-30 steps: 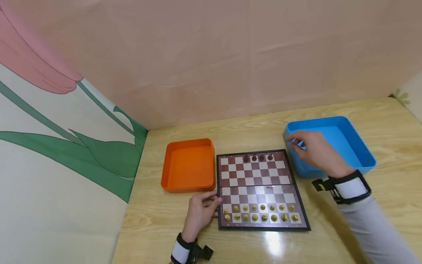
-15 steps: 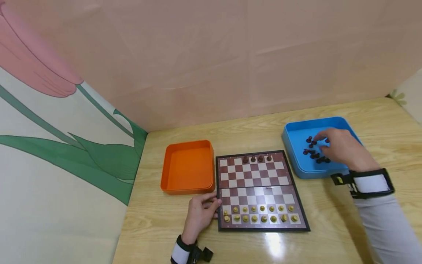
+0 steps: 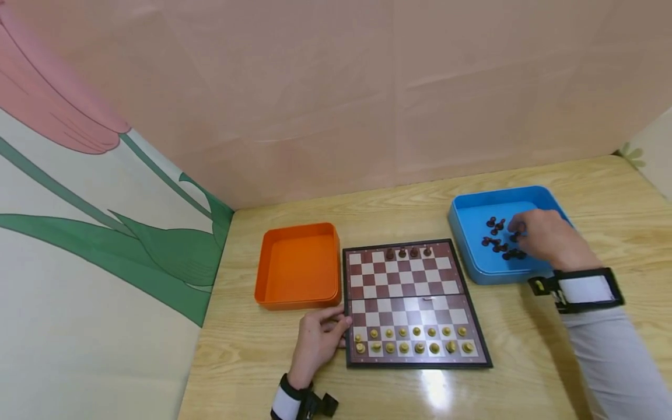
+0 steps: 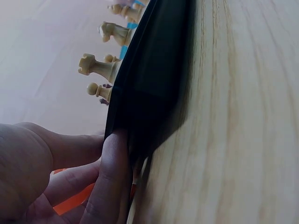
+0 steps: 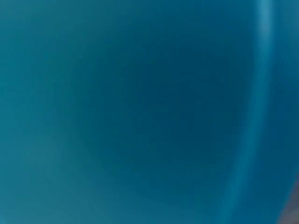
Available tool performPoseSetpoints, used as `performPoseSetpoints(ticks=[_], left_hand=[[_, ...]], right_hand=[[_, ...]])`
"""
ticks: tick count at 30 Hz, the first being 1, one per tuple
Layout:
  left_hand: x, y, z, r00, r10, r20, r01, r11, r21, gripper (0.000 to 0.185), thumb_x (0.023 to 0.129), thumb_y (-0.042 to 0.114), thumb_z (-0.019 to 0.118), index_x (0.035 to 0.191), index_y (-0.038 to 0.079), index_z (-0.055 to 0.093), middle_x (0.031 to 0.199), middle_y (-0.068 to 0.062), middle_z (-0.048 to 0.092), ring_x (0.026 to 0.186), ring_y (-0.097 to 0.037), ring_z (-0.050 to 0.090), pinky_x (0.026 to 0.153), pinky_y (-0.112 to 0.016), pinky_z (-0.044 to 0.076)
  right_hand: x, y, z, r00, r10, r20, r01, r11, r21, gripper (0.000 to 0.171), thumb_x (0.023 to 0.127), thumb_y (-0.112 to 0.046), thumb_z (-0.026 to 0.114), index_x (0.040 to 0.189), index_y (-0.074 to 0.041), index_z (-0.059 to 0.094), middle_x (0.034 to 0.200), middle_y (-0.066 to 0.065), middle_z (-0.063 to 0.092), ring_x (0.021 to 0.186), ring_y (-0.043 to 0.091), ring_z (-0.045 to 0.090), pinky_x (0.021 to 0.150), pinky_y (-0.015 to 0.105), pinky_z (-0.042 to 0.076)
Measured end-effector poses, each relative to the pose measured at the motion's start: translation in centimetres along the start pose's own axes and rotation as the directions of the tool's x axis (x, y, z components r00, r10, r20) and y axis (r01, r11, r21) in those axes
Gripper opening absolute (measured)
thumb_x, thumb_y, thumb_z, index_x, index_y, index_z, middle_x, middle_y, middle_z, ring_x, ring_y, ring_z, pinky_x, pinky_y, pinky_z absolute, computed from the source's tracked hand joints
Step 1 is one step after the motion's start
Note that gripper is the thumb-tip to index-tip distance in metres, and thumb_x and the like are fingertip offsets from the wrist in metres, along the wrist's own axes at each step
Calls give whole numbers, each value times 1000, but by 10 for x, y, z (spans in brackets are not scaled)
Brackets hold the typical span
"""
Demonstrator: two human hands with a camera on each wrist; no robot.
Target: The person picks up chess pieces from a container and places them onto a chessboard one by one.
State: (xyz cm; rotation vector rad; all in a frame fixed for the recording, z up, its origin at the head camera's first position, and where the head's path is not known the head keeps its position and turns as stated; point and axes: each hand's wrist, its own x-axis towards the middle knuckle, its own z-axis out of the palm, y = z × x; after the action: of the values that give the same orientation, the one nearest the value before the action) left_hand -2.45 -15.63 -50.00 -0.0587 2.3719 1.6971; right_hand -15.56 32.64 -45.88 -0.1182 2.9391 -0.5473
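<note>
Reaching into the blue tray point(image 3: 472, 265), to the right of the chessboard point(image 3: 415, 303), the right hand point(image 3: 543, 239) is held over a loose heap of dark pieces point(image 3: 496, 240); its fingers are curled among them, but whether one is pinched cannot be told. Four dark pieces point(image 3: 408, 252) are stood on the chessboard's far row, and two rows of pale pieces point(image 3: 412, 340) on its near side. The chessboard is steadied at its left edge by the left hand point(image 3: 317, 341), fingers pressed flat against the black rim. An orange tray point(image 3: 297, 268) is set just left of the chessboard, and bare table point(image 3: 619, 192) is left right of the blue tray.
</note>
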Motion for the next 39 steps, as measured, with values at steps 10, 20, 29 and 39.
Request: performPoseSetpoints(ticks=[10,20,29,39], left_hand=[[-1,0,0,1000,1,2,-1,1000,1,35,98,12,80,129,-3,75,101,-12,76,79,-18,79,58,-26,66],[-1,-1,-1,1000,-7,2,7,1000,-8,35,98,12,79,129,-3,74,102,-12,76,81,-19,79,59,-27,66],[-1,0,-2,1000,-8,5,8,1000,-5,35,99,12,79,130,-2,74,102,-12,76,80,-19,79,59,-27,66],[-2,1,-2,1000,-17,4,17,1000,2,35,99,14,79,129,-2,75,103,-12,76,81,-19,79,59,-27,66]], right_hand=[[1,4,3,999,3,-51,-3,1000,-1,20,89,6,71,108,12,73,102,34,71,85,41,70,72,66,59],[-3,-6,-5,991,-62,-118,65,998,23,17,89,8,70,105,14,72,96,31,71,83,38,67,69,61,60],[-12,-46,-18,973,-140,-182,150,988,41,15,92,7,68,106,10,74,98,27,72,84,35,68,62,49,61],[-18,-88,-9,951,-193,-242,223,969,105,16,95,7,72,110,5,77,100,21,77,83,30,71,61,43,64]])
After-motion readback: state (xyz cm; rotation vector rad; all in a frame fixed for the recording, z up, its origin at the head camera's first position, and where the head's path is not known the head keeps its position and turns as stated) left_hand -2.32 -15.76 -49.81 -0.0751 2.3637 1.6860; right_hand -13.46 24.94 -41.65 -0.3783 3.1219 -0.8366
